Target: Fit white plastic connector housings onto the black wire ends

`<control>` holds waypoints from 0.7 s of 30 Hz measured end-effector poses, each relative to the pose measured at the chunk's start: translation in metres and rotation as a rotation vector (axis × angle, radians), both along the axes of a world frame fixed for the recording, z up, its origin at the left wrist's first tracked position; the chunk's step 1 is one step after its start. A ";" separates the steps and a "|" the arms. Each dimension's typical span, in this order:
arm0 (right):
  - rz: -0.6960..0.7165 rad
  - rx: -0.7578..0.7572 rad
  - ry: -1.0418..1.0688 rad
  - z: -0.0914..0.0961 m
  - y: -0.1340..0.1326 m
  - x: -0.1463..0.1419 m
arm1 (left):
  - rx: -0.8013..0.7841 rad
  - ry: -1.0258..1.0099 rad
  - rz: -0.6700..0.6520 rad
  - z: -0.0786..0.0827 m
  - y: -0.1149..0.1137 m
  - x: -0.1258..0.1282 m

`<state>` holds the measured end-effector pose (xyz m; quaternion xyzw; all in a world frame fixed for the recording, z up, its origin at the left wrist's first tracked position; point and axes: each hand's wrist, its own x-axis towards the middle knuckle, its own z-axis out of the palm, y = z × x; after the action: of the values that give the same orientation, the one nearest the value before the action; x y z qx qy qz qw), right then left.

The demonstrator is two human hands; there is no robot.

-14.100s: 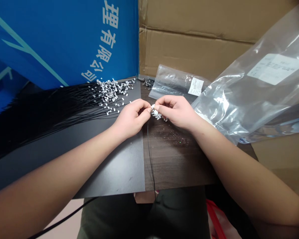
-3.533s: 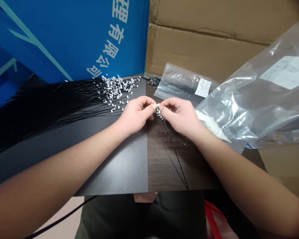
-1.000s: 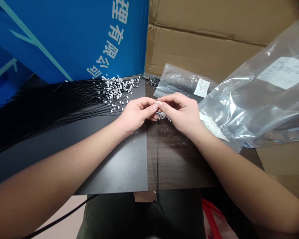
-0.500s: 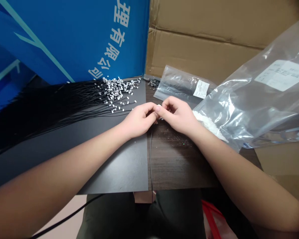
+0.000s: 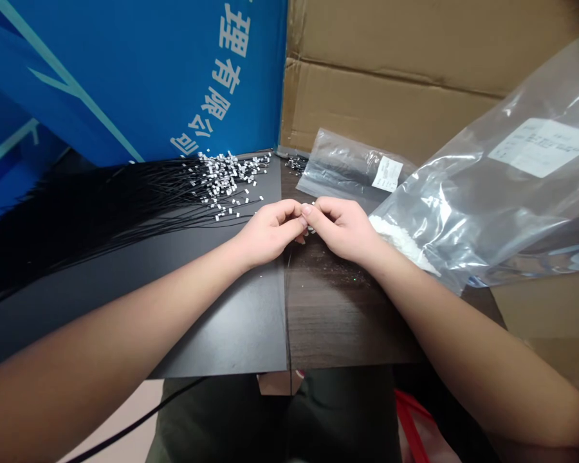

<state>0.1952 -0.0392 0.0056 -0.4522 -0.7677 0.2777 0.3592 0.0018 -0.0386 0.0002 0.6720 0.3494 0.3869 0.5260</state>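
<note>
My left hand [image 5: 276, 231] is closed in a pinch on a thin black wire [image 5: 288, 315], which hangs from it across the table and over the front edge. Fingertip to fingertip with it, my right hand [image 5: 342, 225] is also pinched; whatever lies between its fingers is hidden. Small white pieces [image 5: 311, 230] show just below the right fingertips. On the left lies a large bundle of black wires [image 5: 125, 193], with white connectors [image 5: 226, 173] on their ends. Beside my right wrist, a clear plastic bag [image 5: 468, 212] holds a heap of small white parts [image 5: 403, 243].
A smaller clear bag [image 5: 338, 161] with a label lies behind my hands, near some dark small parts [image 5: 296, 164]. A blue printed panel [image 5: 139, 77] and a cardboard wall [image 5: 390, 96] close off the back. A dark grey mat [image 5: 222, 321] covers the wood tabletop's [image 5: 347, 328] left side.
My right hand has tilted slightly lower, its fingers curling closer to the left fingertips. The hanging wire has shifted a little left. Both hands stay together.
</note>
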 end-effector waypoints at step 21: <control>0.023 -0.009 0.104 -0.001 -0.004 -0.006 | 0.075 0.080 0.037 0.006 -0.001 -0.002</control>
<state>0.1893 -0.0431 0.0044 -0.4297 -0.7519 0.3085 0.3935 -0.0001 -0.0399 0.0058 0.6997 0.3678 0.3821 0.4787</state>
